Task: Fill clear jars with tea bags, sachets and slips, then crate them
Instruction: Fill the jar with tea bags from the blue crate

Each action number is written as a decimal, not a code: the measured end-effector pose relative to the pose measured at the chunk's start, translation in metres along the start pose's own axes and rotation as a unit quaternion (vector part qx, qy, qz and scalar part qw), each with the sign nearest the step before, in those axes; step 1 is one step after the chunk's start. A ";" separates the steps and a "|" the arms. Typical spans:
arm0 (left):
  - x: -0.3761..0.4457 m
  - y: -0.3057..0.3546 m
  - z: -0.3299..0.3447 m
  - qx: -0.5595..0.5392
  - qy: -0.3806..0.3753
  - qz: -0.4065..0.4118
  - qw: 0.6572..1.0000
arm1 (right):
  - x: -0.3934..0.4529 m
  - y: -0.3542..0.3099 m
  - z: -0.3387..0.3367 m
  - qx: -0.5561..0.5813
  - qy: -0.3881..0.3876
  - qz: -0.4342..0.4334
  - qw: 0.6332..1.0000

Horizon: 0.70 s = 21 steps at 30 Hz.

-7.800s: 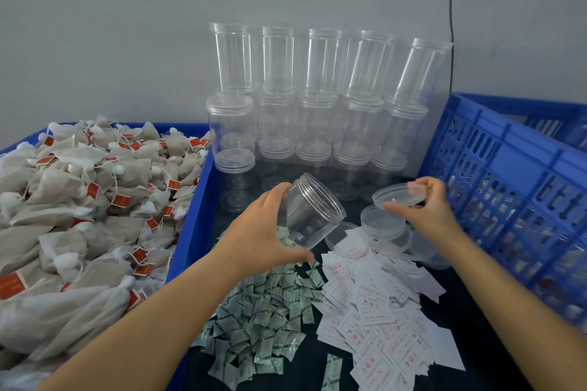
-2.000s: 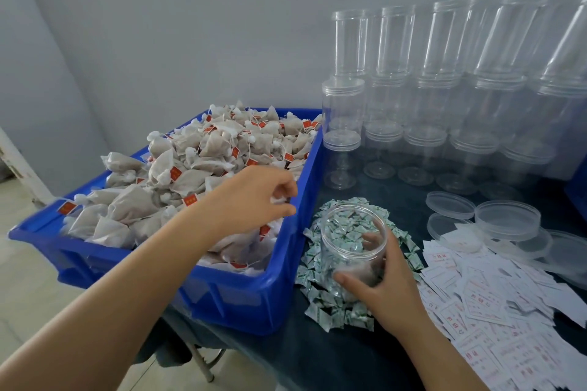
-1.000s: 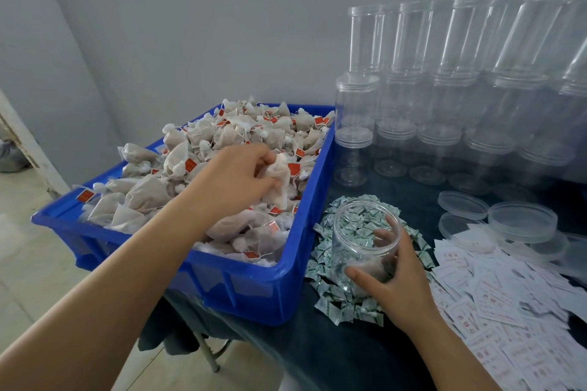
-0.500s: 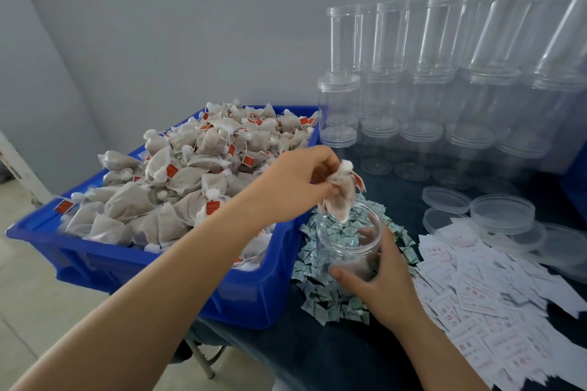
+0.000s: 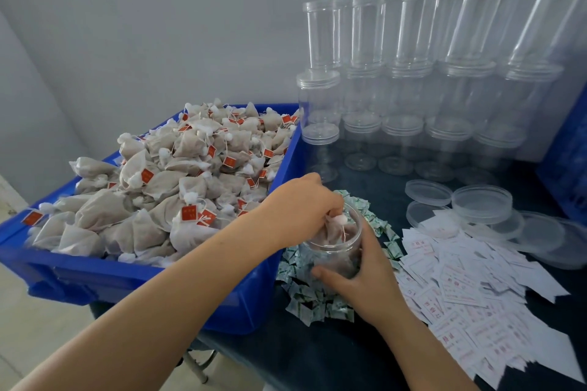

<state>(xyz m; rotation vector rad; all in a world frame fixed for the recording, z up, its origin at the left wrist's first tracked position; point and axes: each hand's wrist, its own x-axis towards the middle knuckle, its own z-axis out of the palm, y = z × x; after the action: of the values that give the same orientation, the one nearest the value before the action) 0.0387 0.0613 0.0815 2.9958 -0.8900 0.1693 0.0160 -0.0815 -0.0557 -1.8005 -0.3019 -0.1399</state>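
The clear plastic jar (image 5: 333,244) stands upright, mouth up, on crinkly green-and-white sachets (image 5: 313,301) near the tabletop's front edge, just beside the blue tub (image 5: 133,279). The right hand (image 5: 365,273) curls round its smooth wall. The left hand (image 5: 301,203) pinches a soft gauzy tea bag (image 5: 333,228) hanging lengthwise into the mouth.

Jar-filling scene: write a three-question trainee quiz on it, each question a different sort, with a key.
1. True or false: the right hand grips the open jar.
2. The left hand pushes a tea bag into: A) the blue bin B) the jar C) a lid.
3. Fill in: the jar stands on a pile of green ____.

Key: 1 true; 2 B; 3 sachets.
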 end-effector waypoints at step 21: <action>0.000 -0.001 0.001 0.059 0.031 0.048 0.997 | 0.000 -0.002 -0.001 -0.008 0.000 0.001 1.000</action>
<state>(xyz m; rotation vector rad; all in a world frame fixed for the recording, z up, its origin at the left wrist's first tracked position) 0.0395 0.0625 0.0808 3.0367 -1.0530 0.3257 0.0153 -0.0820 -0.0539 -1.8164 -0.2995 -0.1421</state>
